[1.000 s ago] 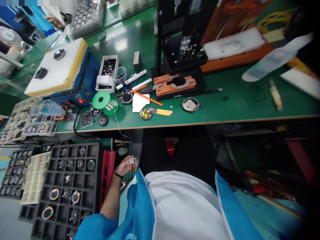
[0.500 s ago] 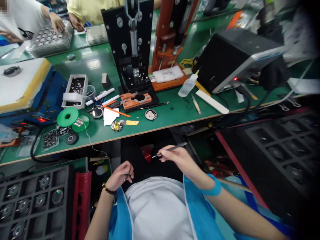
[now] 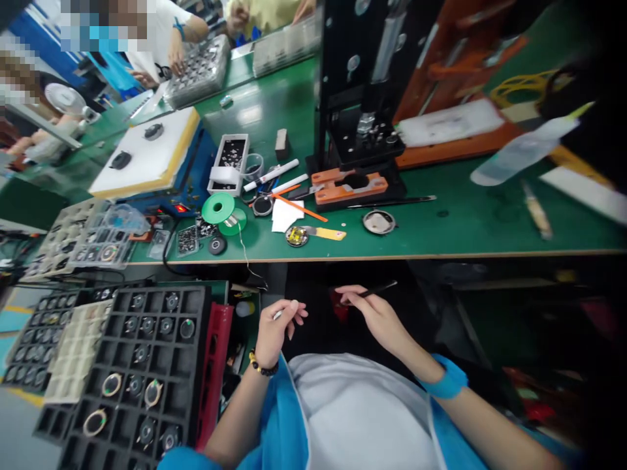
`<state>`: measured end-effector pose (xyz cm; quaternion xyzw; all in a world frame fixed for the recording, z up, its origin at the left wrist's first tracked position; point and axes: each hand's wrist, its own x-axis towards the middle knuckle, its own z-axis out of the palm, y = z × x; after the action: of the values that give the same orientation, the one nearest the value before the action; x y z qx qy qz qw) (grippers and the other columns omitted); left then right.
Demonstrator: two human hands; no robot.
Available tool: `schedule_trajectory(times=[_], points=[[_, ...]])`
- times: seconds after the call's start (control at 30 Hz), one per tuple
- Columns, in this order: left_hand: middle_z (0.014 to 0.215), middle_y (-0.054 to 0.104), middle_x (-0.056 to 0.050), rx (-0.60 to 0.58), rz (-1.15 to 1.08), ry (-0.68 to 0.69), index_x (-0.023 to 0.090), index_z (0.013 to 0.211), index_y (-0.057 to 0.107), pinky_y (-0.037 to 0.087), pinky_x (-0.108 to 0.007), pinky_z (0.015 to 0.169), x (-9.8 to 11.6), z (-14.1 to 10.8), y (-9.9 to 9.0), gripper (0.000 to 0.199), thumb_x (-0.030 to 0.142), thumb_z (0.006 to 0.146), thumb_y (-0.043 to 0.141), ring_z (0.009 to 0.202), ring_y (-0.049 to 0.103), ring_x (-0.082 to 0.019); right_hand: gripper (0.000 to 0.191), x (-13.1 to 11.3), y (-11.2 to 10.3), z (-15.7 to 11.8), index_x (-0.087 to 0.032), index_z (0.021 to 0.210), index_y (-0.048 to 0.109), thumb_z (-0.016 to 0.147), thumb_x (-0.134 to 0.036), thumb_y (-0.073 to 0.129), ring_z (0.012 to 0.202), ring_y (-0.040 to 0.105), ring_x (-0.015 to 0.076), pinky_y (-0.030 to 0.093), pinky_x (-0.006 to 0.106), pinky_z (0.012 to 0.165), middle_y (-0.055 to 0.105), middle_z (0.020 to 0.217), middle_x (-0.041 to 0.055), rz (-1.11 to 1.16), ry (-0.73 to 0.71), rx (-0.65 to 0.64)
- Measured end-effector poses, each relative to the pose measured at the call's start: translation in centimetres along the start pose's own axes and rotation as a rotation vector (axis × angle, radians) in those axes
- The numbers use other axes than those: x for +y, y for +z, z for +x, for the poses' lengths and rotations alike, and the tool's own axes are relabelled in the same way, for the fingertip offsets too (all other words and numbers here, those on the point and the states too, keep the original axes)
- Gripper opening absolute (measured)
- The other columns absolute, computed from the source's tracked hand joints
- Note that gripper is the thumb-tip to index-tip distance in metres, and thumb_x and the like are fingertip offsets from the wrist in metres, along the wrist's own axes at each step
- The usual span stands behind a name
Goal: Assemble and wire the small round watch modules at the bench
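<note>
My left hand (image 3: pixel 280 329) is above my lap with its fingers curled. A small pale piece (image 3: pixel 277 314) shows by the thumb, too little of it to name. To its right, my right hand (image 3: pixel 367 312) pinches a slim dark pointed tool (image 3: pixel 385 286), its rear end sticking out past the knuckles. Both hands are below the bench edge and apart from each other. On the bench in front lie an open round watch case (image 3: pixel 379 222), a round watch part with yellow inside (image 3: pixel 296 236) and a yellow-handled tool (image 3: pixel 329 234).
A black press (image 3: pixel 365 140) with an orange fixture (image 3: pixel 349 186) stands behind. Nearby are a green solder spool (image 3: pixel 218 207), a plastic bottle (image 3: pixel 519 155) and a parts box (image 3: pixel 230 163). A black compartment tray (image 3: pixel 161 356) of watch parts is at left. Co-workers sit across the bench.
The view has swung left, bringing more of the left-hand trays and the blue machine into sight. My left hand has turned, its fingers spreading slightly; my right hand still grips the slim tool.
</note>
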<state>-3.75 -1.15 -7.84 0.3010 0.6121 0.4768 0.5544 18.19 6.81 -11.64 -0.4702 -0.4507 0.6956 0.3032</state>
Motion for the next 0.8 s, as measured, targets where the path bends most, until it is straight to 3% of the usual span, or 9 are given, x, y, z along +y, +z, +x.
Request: schedule_trajectory(times=[0.1, 0.17, 0.3, 0.4, 0.5, 0.57, 0.63, 0.8], points=[[0.085, 0.076, -0.014, -0.059, 0.009, -0.045, 0.011, 0.101, 0.082, 0.033, -0.02, 0.041, 1.0, -1.4, -0.8, 0.043, 0.052, 0.091, 0.074, 0.054, 0.053, -0.01, 0.041, 0.8, 2.4, -0.1, -0.019, 0.124, 0.072, 0.093, -0.043, 0.06, 0.064, 0.052, 0.0143, 0.052, 0.027, 0.065, 0.057, 0.07, -0.0019, -0.005, 0.003, -0.218], [0.083, 0.076, -0.012, -0.041, 0.019, -0.051, 0.012, 0.105, 0.083, 0.031, -0.02, 0.041, 1.7, -2.0, -1.5, 0.042, 0.05, 0.089, 0.077, 0.05, 0.049, -0.008, 0.043, 0.9, 4.8, -0.3, -0.016, 0.121, 0.072, 0.093, -0.047, 0.06, 0.055, 0.045, 0.0121, 0.045, 0.025, 0.053, 0.051, 0.063, -0.0038, 0.003, 0.031, -0.387], [0.084, 0.076, -0.007, 0.239, 0.054, 0.044, 0.017, 0.105, 0.083, 0.032, -0.016, 0.044, 3.6, -2.5, -4.5, 0.032, 0.044, 0.087, 0.081, 0.053, 0.05, -0.006, 0.048, 0.8, 8.6, 0.5, -0.014, 0.098, 0.076, 0.09, -0.061, 0.066, 0.047, 0.038, 0.0081, 0.028, 0.022, 0.043, 0.055, 0.064, -0.0018, -0.023, 0.055, -0.559], [0.088, 0.079, -0.008, 0.496, 0.181, 0.122, 0.017, 0.104, 0.082, 0.041, -0.017, 0.049, 5.4, -3.2, -7.5, 0.033, 0.044, 0.086, 0.082, 0.065, 0.062, -0.011, 0.054, 1.0, 10.0, 2.1, -0.015, 0.092, 0.073, 0.09, -0.068, 0.061, 0.045, 0.038, 0.0077, 0.029, 0.023, 0.044, 0.056, 0.065, -0.0014, -0.045, 0.056, -0.55], [0.099, 0.081, -0.008, 0.674, 0.429, 0.217, 0.018, 0.098, 0.082, 0.056, -0.025, 0.072, 7.2, -4.1, -10.1, 0.029, 0.044, 0.088, 0.078, 0.085, 0.072, -0.019, 0.058, 1.6, 10.8, 3.8, -0.016, 0.087, 0.069, 0.091, -0.072, 0.056, 0.044, 0.037, 0.0095, 0.03, 0.024, 0.044, 0.042, 0.055, -0.0059, -0.084, 0.062, -0.515], [0.104, 0.081, -0.007, 0.713, 0.61, 0.287, 0.02, 0.099, 0.083, 0.057, -0.031, 0.089, 8.6, -4.1, -11.3, 0.025, 0.042, 0.09, 0.074, 0.094, 0.074, -0.022, 0.058, 2.2, 11.0, 4.4, -0.017, 0.086, 0.069, 0.092, -0.073, 0.054, 0.044, 0.037, 0.0108, 0.028, 0.024, 0.044, 0.038, 0.052, -0.0066, -0.126, 0.058, -0.484], [0.104, 0.081, -0.006, 0.724, 0.731, 0.331, 0.021, 0.105, 0.082, 0.057, -0.033, 0.094, 10.0, -3.4, -12.3, 0.026, 0.041, 0.093, 0.07, 0.096, 0.075, -0.023, 0.058, 2.8, 10.9, 4.6, -0.017, 0.088, 0.07, 0.092, -0.073, 0.054, 0.047, 0.042, 0.013, 0.031, 0.025, 0.046, 0.043, 0.054, -0.0047, -0.173, 0.043, -0.455], [0.105, 0.082, -0.006, 0.745, 0.778, 0.343, 0.019, 0.117, 0.078, 0.057, -0.031, 0.082, 13.3, 0.3, -14.6, 0.034, 0.039, 0.095, 0.063, 0.078, 0.073, -0.019, 0.054, 4.0, 8.8, 3.8, -0.019, 0.086, 0.074, 0.092, -0.07, 0.056, 0.08, 0.065, 0.0233, 0.05, 0.031, 0.075, 0.069, 0.079, 0.0053, -0.269, -0.006, -0.401]])
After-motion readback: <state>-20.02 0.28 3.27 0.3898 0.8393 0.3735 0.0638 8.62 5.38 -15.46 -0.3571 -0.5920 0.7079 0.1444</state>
